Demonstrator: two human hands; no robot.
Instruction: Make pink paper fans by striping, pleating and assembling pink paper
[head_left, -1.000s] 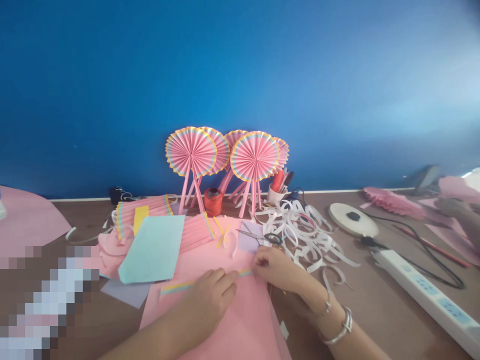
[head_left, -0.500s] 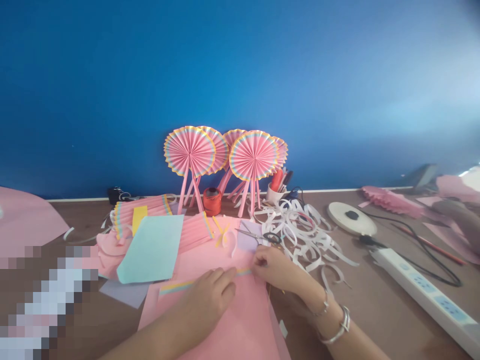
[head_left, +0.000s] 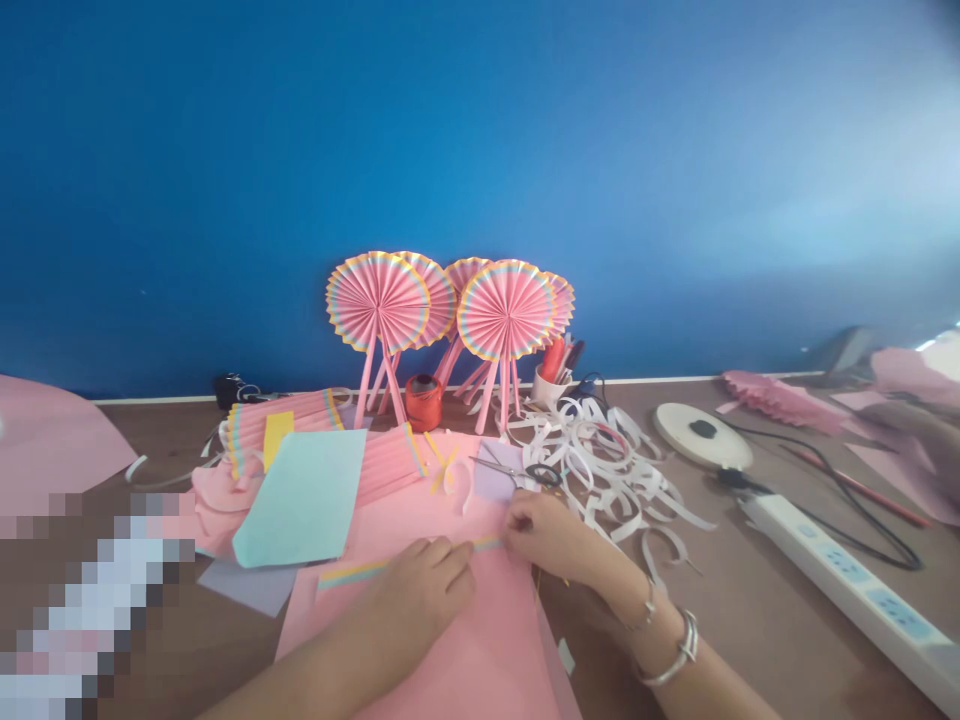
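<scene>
A large pink sheet of paper [head_left: 480, 640] lies in front of me. Along its far edge runs a narrow yellow, orange and blue paper strip [head_left: 352, 575]. My left hand [head_left: 433, 590] rests across the middle of this strip, fingers laid out flat on it. At the strip's right end, my right hand [head_left: 536, 530] is closed in a pinch; its fingertips cover that end of the strip. Scissors [head_left: 510, 468] with black handles lie just beyond the right hand, partly on a lilac paper piece [head_left: 487, 485].
Pink pleated fans [head_left: 379, 305] lean at the blue wall. White paper strips [head_left: 611, 460] are heaped right of the scissors. A light blue sheet [head_left: 307, 500] lies left. A power strip [head_left: 847, 585] and white disc [head_left: 703, 437] sit right, with another person's hand [head_left: 919, 425] beyond.
Both of my hands stay at the strip; the left fingers shift very slightly. The other person's hand at the far right moves a little.
</scene>
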